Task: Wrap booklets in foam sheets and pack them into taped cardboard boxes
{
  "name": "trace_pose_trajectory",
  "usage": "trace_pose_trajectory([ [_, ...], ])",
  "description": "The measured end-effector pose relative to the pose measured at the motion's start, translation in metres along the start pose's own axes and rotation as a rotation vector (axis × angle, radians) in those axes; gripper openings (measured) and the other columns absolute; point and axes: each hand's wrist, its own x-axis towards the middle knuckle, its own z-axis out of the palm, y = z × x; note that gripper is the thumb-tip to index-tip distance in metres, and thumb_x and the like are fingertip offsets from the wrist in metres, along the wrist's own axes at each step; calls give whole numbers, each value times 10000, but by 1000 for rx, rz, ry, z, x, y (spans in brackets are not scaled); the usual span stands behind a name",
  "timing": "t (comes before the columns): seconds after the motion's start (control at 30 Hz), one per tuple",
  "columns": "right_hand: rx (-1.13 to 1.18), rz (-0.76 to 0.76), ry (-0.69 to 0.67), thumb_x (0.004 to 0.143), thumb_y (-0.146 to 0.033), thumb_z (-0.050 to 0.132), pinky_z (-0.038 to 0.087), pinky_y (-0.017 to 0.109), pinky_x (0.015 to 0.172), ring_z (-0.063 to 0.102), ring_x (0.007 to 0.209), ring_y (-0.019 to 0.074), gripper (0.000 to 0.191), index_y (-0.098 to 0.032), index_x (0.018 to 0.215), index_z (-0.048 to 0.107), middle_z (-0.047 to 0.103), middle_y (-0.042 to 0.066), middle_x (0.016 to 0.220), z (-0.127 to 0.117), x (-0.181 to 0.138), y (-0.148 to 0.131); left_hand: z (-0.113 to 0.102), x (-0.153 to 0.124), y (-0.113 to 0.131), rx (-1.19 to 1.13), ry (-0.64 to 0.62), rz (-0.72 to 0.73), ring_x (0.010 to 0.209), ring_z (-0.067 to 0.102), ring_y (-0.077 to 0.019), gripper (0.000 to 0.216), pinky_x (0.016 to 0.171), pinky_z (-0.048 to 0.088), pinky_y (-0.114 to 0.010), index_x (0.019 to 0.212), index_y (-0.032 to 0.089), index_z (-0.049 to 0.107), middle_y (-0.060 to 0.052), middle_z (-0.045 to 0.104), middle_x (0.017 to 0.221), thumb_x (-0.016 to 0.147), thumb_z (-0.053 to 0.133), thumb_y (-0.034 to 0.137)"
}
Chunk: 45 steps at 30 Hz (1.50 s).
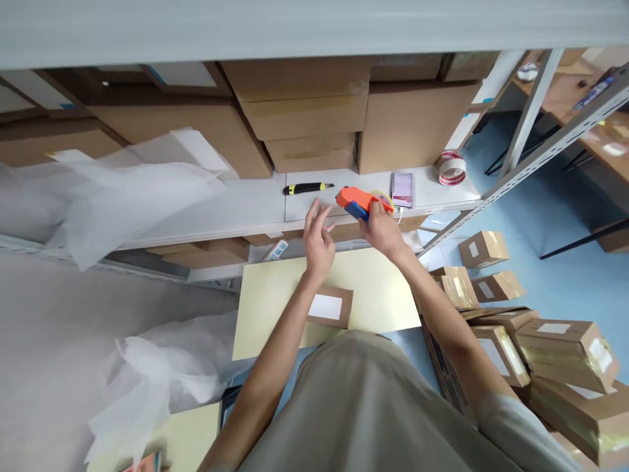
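My right hand [386,231] is closed around an orange and blue tape dispenser [357,198], held at the front edge of the white shelf. A roll of yellowish tape sits at the dispenser's right end, partly hidden. To the left of it, my left hand [319,244] is raised with its fingers apart, holding nothing. Below my left hand, a small flat cardboard box [339,308] with a white label lies on the pale yellow board [383,295]. My left forearm covers part of that box. A black and yellow utility knife [308,188] rests on the shelf beyond my left hand.
Large cardboard boxes [420,124] line the back of the shelf. A phone [403,190] and a roll of tape [451,169] lie on the shelf at right. White wrapping sheets [147,190] hang over its left part. Taped cartons [565,347] are piled on the right.
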Motion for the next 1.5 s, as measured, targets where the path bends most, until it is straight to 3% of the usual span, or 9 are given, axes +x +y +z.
trace_pose_trajectory([
  [0.17, -161, -29, -82, 1059, -134, 462, 337, 543, 1230, 611, 1333, 396, 467, 52, 1484, 508, 701, 319, 1350, 10, 72, 1, 1, 37, 8, 2, -42, 16, 1704, 328, -308, 573, 1232, 555, -504, 1714, 376, 387, -55, 256, 1860, 1144, 405, 322],
  [0.37, -167, -5, -49, 1100, -144, 398, 361, 548, 1230, 559, 1399, 383, 490, 36, 1538, 521, 678, 307, 1430, 19, 83, -1, -8, 23, 9, -46, -101, -15, 1717, 285, -289, 751, 1269, 496, -536, 1791, 447, 53, -34, 148, 1892, 1141, 399, 297],
  [0.43, -48, 25, 53, 1132, -212, 387, 406, 565, 1211, 566, 1404, 395, 484, -10, 1541, 549, 655, 300, 1478, 20, 68, -5, -13, 11, 11, -84, -109, -23, 1717, 277, -295, 749, 1275, 482, -533, 1785, 468, 34, -25, 134, 1896, 1153, 418, 349],
  [0.53, 412, 32, 123, 1176, -418, 420, 522, 513, 1139, 662, 1300, 342, 478, -128, 1491, 632, 723, 224, 1404, 22, 23, -20, -22, -13, 18, -135, -128, -46, 1714, 273, -312, 748, 1277, 465, -539, 1777, 491, 24, -25, 148, 1895, 1161, 446, 464],
  [0.67, 1182, 29, -36, 1048, -669, 669, 634, 399, 985, 758, 1069, 236, 537, -215, 1326, 736, 809, 89, 1180, 25, -56, -52, -29, -50, 38, -170, -143, -79, 1713, 234, -363, 786, 1279, 433, -589, 1782, 477, 55, -40, 225, 1878, 1139, 498, 571],
  [0.77, 1443, 153, -114, 942, -662, 818, 648, 394, 988, 770, 1029, 208, 574, -250, 1334, 738, 812, 59, 1167, 24, -100, -70, -30, -72, 55, -174, -154, -131, 1710, 219, -372, 794, 1276, 429, -599, 1779, 493, 67, -21, 252, 1871, 1133, 520, 582],
  [1.17, 1610, 278, -281, 961, -565, 812, 661, 462, 1084, 792, 1108, 226, 498, -290, 1364, 711, 805, 49, 1279, 15, -145, -69, -19, -101, 112, -192, -254, -171, 1716, 179, -289, 785, 1325, 391, -545, 1746, 602, 37, 147, 150, 1881, 1171, 443, 253],
  [1.4, 1635, 296, -307, 921, -544, 850, 668, 423, 1047, 791, 1091, 221, 452, -266, 1259, 737, 815, 38, 1194, 8, -149, -60, -3, -112, 117, -61, -192, -140, 1659, 300, -297, 763, 1255, 442, -532, 1749, 568, 123, 122, 276, 1852, 1151, 470, 244],
  [1.5, 1649, 292, -287, 927, -508, 833, 675, 400, 1000, 790, 1014, 202, 356, -252, 1159, 749, 810, 32, 1145, 6, -151, -55, 7, -117, 121, -27, -204, -112, 1657, 253, -311, 742, 1242, 415, -548, 1757, 559, 65, 109, 230, 1868, 1162, 380, 245],
])
